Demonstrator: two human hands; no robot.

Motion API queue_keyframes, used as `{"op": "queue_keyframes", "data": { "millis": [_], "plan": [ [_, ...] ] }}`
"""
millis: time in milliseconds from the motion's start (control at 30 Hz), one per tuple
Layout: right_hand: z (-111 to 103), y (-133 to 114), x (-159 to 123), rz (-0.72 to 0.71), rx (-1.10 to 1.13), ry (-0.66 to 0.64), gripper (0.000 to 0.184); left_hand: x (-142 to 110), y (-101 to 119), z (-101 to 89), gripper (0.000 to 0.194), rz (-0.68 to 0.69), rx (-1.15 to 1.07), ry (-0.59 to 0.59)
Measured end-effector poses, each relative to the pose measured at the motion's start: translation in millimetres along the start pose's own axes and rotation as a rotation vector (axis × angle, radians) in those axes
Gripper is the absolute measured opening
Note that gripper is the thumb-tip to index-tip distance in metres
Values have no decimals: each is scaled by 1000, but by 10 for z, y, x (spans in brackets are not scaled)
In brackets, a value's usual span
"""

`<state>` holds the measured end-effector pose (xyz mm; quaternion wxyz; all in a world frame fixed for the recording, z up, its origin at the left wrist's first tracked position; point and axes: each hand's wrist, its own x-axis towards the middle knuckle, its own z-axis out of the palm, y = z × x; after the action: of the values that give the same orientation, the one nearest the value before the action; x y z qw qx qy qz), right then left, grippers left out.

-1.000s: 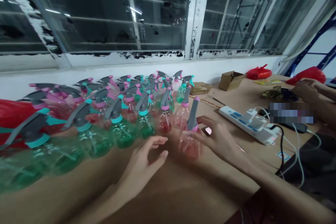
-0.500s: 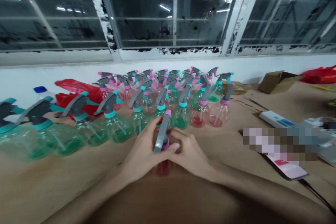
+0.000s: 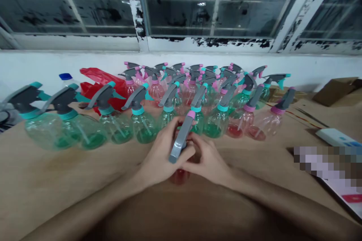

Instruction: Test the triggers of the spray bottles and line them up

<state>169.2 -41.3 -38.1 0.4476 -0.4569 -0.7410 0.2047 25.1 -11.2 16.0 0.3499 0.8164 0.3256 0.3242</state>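
A spray bottle with a grey trigger head (image 3: 181, 137), a pink nozzle and a red-tinted body stands upright in front of me, its nozzle pointing away. My left hand (image 3: 158, 156) is closed round its neck, just under the head. From the other side my right hand (image 3: 210, 160) curls its fingers and thumb round the same neck area. The collar is mostly hidden by the fingers. Just beyond the hands stands a row of similar bottles, among them a green bottle with a turquoise collar (image 3: 214, 128) and a red-tinted one with a pink collar (image 3: 236, 130).
Several more pink and turquoise spray bottles crowd behind that row, near the wall. A red plastic bag (image 3: 97, 77) and a blue-capped bottle (image 3: 65, 77) are at the left. At the right lie a cardboard box (image 3: 335, 89), a white device (image 3: 335, 136) and a partly blurred flat item.
My view has turned left, so the table things appear further right. My left thumb has curled in round the neck. Both hands remain on the spray bottle, whose head looks slightly more tilted.
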Motion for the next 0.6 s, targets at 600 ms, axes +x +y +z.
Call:
{"op": "queue_keyframes", "data": {
  "millis": [600],
  "plan": [
    [-356,731,-559,-61,-452,-234,48,79,-57,-9,36,51,66,73]
  ]
}}
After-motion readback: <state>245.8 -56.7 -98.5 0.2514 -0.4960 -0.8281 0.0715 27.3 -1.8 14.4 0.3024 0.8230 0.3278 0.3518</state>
